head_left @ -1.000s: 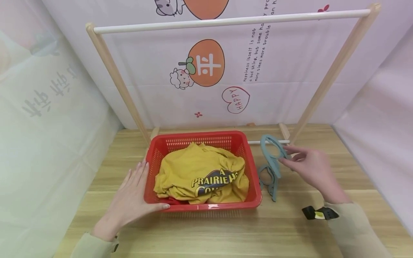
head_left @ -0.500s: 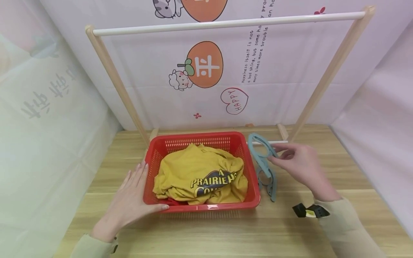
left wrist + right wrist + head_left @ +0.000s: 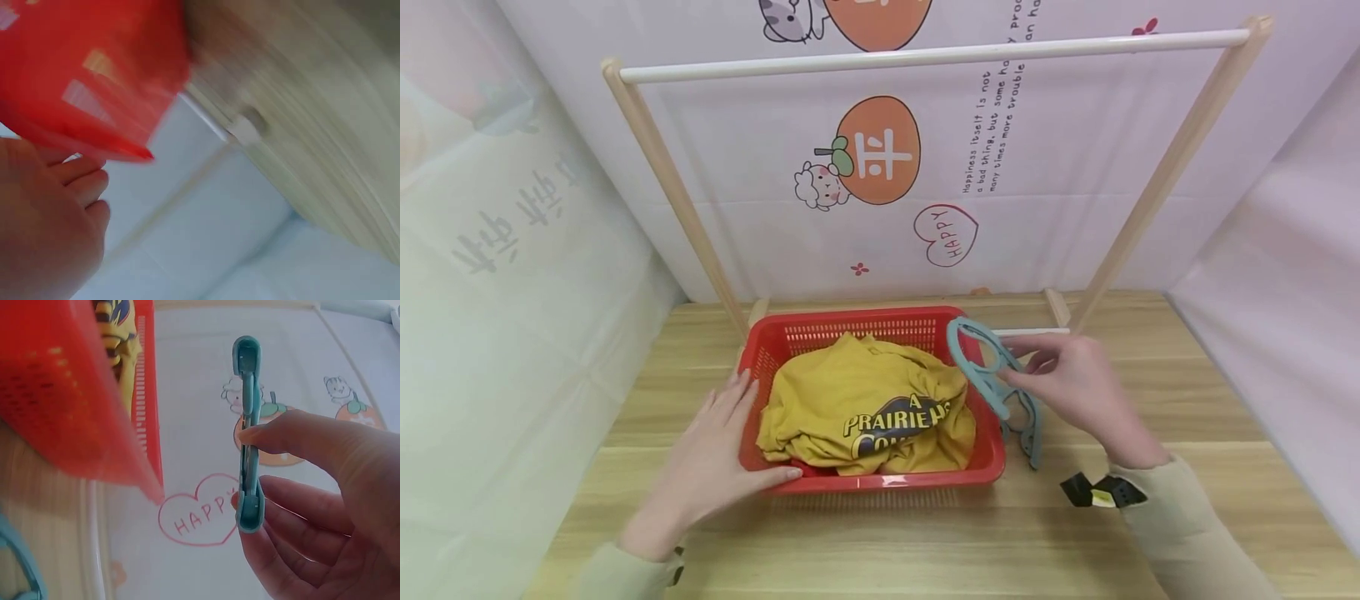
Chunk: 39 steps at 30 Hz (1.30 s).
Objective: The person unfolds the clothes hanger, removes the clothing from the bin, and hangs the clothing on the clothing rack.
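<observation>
Head view gives me the left hand (image 3: 700,458), straight-fingered against the left end of the red basket (image 3: 887,482), and farther out the right hand (image 3: 1071,390) pinching a blue hanger (image 3: 252,465) to its left, long axis slanting far-left to near-right, by the basket's right rim.

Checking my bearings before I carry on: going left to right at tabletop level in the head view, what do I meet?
Left grip → red basket with yellow cloth inside → raised blue hanger → right grip.
</observation>
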Each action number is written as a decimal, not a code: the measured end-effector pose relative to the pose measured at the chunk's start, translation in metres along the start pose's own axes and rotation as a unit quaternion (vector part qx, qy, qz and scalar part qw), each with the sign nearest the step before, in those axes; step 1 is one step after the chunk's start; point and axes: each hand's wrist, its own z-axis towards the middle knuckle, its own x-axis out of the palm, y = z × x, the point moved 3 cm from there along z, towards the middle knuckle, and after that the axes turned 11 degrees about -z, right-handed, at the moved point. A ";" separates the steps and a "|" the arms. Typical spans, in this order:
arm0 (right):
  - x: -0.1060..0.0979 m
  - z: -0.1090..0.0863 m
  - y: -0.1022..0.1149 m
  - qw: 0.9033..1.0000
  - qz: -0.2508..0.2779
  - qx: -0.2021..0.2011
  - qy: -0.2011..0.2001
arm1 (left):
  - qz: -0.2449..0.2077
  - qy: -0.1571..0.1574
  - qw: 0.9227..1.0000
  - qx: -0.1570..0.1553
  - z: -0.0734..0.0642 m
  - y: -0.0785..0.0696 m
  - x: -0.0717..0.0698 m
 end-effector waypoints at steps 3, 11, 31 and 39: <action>0.004 0.003 0.007 1.000 0.005 -0.015 0.005 | -0.019 -0.037 0.998 0.055 0.009 -0.020 -0.003; 0.011 0.003 0.023 0.999 -0.009 -0.041 0.000 | -0.142 -0.128 0.964 0.187 0.030 -0.086 -0.007; 0.027 -0.004 0.061 0.995 0.034 -0.085 0.028 | -0.195 -0.161 0.943 0.215 0.062 -0.143 0.025; 0.023 -0.001 0.069 0.988 0.066 -0.138 -0.017 | -0.200 -0.168 0.942 0.210 0.069 -0.140 0.023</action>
